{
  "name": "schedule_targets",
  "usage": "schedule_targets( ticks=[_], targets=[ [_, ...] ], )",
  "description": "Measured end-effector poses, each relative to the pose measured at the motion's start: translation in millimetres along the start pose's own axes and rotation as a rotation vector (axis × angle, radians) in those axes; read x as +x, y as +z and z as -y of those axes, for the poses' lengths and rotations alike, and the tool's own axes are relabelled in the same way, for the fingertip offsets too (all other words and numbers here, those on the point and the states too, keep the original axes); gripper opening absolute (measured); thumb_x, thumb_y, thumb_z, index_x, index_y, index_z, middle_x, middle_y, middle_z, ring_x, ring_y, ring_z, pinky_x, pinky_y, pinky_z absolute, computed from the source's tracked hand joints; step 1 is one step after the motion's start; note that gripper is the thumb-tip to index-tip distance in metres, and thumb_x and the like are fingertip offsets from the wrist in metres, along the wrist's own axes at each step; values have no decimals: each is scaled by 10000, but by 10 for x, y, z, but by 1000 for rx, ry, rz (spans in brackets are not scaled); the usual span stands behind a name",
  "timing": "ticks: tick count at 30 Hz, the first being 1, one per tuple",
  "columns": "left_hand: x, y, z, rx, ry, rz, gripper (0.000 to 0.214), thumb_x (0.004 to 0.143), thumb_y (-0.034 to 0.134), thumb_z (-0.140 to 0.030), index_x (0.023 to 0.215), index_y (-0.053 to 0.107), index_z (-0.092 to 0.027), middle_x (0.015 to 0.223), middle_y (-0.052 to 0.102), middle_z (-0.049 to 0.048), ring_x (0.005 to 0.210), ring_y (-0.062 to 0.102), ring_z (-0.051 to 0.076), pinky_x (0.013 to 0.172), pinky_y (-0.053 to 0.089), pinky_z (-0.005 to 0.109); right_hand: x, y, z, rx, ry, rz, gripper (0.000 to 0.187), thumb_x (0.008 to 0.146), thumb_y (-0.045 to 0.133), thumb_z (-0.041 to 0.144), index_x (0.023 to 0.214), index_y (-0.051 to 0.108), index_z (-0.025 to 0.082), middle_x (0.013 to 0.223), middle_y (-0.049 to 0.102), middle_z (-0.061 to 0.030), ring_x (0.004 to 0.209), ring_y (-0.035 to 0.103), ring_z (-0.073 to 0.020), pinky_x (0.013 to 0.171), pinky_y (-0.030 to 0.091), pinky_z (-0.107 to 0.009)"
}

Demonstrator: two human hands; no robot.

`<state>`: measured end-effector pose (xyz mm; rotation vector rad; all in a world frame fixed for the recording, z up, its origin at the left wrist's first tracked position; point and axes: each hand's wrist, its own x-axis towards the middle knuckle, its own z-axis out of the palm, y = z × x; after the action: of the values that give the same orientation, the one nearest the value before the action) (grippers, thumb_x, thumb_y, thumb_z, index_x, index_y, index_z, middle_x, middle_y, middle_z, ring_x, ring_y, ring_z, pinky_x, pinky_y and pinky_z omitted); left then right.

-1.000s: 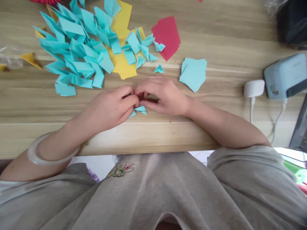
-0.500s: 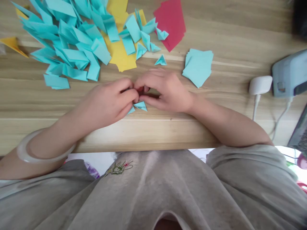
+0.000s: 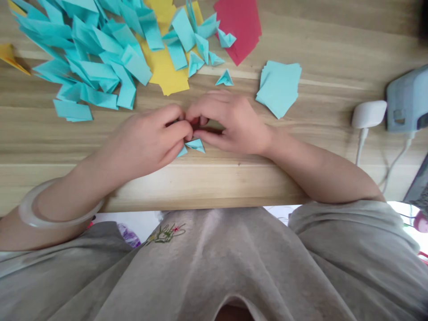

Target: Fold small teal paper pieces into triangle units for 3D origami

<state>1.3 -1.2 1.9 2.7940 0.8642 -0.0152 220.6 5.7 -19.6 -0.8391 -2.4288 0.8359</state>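
Observation:
My left hand (image 3: 155, 138) and my right hand (image 3: 230, 122) meet at their fingertips, close to the front of the table. Both are closed in a pinch, thumb and fingers pressed together. Whatever lies between the fingertips is hidden by the fingers. Just below them shows a small folded turquoise paper triangle (image 3: 195, 145), with another turquoise corner (image 3: 182, 151) partly covered by my left hand. I cannot tell whether these pieces are held or lie on the wood. A finished-looking folded triangle (image 3: 225, 77) sits beyond my right hand.
A heap of folded turquoise papers (image 3: 96, 58) fills the back left. Yellow sheets (image 3: 170, 73) and red sheets (image 3: 239, 26) lie at the back. Flat turquoise sheets (image 3: 279, 89) are stacked right of centre. A white charger (image 3: 369, 113) and a pale blue device (image 3: 406, 100) stand at right.
The view has shifted slightly, so the papers at the back sit a little higher and spread outward. My hands keep the same pinched pose.

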Motion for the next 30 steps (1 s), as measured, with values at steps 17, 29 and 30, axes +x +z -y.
schedule_targets(
  ticks=[17,29,30],
  targets=[
    [-11,-33,-5,-4,8,32,360,998,251,-248,999,599,-157,964,539,64,828,543,172,672,398,286,14,-19,18,-26,-16,-7,250,947,408,276,947,599,115,892,604,31,849,539,-68,829,425,-257],
    [8,-42,-18,-12,-22,43,400,1004,215,-279,992,603,-182,942,544,56,813,548,178,660,395,294,8,-15,4,-37,-32,-23,257,956,392,283,950,591,121,913,607,35,849,534,-59,842,441,-243],
    [7,-39,-14,-23,-23,41,400,1002,216,-283,988,603,-184,938,543,54,816,548,180,665,402,293,3,-10,-3,-29,-38,-22,248,955,401,284,951,590,123,918,609,31,850,529,-57,839,436,-237]
  ],
)
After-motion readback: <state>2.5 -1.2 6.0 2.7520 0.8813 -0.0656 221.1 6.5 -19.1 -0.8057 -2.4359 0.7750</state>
